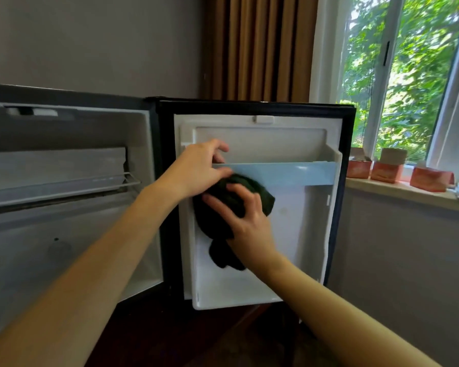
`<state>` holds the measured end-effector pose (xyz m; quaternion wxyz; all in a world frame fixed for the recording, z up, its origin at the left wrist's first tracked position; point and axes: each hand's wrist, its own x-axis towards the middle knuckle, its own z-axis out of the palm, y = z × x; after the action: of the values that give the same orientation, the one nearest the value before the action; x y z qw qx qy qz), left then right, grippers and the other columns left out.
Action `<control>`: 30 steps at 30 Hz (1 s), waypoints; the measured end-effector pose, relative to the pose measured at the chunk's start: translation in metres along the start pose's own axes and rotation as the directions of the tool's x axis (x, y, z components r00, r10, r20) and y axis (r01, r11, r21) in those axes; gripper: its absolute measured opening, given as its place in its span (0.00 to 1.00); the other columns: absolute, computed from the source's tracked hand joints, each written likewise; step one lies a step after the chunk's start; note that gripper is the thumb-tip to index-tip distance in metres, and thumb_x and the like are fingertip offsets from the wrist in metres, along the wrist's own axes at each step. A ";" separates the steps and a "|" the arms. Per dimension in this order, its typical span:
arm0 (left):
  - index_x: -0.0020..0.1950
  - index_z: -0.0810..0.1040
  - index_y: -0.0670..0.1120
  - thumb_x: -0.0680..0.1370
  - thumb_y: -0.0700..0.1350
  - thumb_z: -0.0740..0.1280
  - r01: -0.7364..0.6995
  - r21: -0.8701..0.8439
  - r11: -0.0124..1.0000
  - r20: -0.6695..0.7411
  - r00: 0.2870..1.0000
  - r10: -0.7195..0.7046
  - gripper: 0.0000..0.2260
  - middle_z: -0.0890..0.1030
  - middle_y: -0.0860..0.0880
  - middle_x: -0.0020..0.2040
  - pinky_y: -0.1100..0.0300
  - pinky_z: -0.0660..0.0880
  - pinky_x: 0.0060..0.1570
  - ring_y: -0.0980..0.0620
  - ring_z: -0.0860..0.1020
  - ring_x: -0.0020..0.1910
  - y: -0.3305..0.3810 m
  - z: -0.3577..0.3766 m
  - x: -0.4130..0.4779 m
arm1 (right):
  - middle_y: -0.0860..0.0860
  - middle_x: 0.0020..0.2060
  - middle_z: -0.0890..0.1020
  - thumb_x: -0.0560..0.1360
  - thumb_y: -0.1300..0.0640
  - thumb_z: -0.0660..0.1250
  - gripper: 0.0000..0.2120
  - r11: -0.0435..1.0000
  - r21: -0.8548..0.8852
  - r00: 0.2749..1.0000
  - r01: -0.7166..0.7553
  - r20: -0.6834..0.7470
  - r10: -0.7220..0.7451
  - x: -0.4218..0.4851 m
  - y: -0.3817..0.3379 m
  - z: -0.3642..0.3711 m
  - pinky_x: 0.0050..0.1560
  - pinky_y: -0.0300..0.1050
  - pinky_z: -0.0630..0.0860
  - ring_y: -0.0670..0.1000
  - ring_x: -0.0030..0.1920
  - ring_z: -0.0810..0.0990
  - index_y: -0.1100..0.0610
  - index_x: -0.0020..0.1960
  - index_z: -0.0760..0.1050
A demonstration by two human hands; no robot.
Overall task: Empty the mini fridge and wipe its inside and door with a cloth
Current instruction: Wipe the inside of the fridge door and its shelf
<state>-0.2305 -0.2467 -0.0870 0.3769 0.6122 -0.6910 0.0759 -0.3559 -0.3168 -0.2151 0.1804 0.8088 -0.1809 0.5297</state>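
Now the door-wiping step seems to be in hand. The black mini fridge (pixel 154 181) stands open, and I see nothing stored in its white cavity, only a wire shelf (pixel 64 186), so emptying looks done.

My right hand (pixel 245 215) lies over a bunched dark green cloth (pixel 214 226), fingers spread and only slightly bent, pressing it against the white plastic inner door liner (pixel 297 234), just under the pale blue door shelf rail (pixel 289 173). A loose tail of cloth hangs below my palm.

My left hand (pixel 196 168) grips the left end of that rail, fingers curled over its top edge, thumb on its front.

Next, I judge, the cloth must travel across and down to the liner's bottom ledge, with firm pressure while the door is held steady.
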 end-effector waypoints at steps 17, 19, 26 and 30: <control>0.55 0.78 0.39 0.73 0.37 0.56 -0.179 0.118 0.977 -0.097 0.977 0.191 0.16 0.79 0.38 0.51 0.57 0.70 0.47 0.40 0.76 0.52 -0.015 0.006 -0.022 | 0.49 0.67 0.58 0.69 0.64 0.72 0.31 0.947 0.290 0.965 -0.136 -0.176 0.192 0.029 -0.004 -0.053 0.72 0.45 0.64 0.51 0.70 0.60 0.45 0.67 0.67; 0.58 0.77 0.40 0.71 0.38 0.54 -0.134 0.085 0.987 -0.084 0.986 0.142 0.19 0.80 0.40 0.54 0.55 0.73 0.50 0.41 0.77 0.55 -0.009 -0.003 -0.022 | 0.50 0.67 0.59 0.69 0.65 0.72 0.32 0.947 0.275 0.965 -0.169 -0.151 0.216 0.014 -0.010 -0.017 0.73 0.50 0.62 0.56 0.70 0.62 0.44 0.67 0.67; 0.65 0.74 0.40 0.73 0.30 0.53 -0.043 -0.032 0.999 -0.013 0.999 0.043 0.23 0.78 0.44 0.62 0.62 0.69 0.62 0.52 0.74 0.64 -0.006 -0.005 -0.022 | 0.54 0.64 0.65 0.67 0.66 0.67 0.30 0.579 0.725 0.832 -0.373 -0.015 0.555 -0.008 -0.054 0.051 0.67 0.38 0.67 0.40 0.66 0.67 0.49 0.65 0.67; 0.64 0.74 0.40 0.73 0.28 0.54 -0.040 -0.050 0.998 -0.024 0.999 0.039 0.23 0.78 0.45 0.62 0.71 0.66 0.55 0.51 0.74 0.63 -0.005 0.001 -0.021 | 0.56 0.61 0.73 0.65 0.58 0.65 0.28 0.432 0.797 0.808 -0.423 0.115 0.579 -0.023 -0.046 0.057 0.66 0.50 0.71 0.50 0.64 0.73 0.46 0.64 0.68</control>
<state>-0.2274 -0.2317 -0.1022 0.3987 0.5878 -0.7002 0.0729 -0.2968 -0.3016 -0.2621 -0.3475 0.6600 -0.1428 0.6506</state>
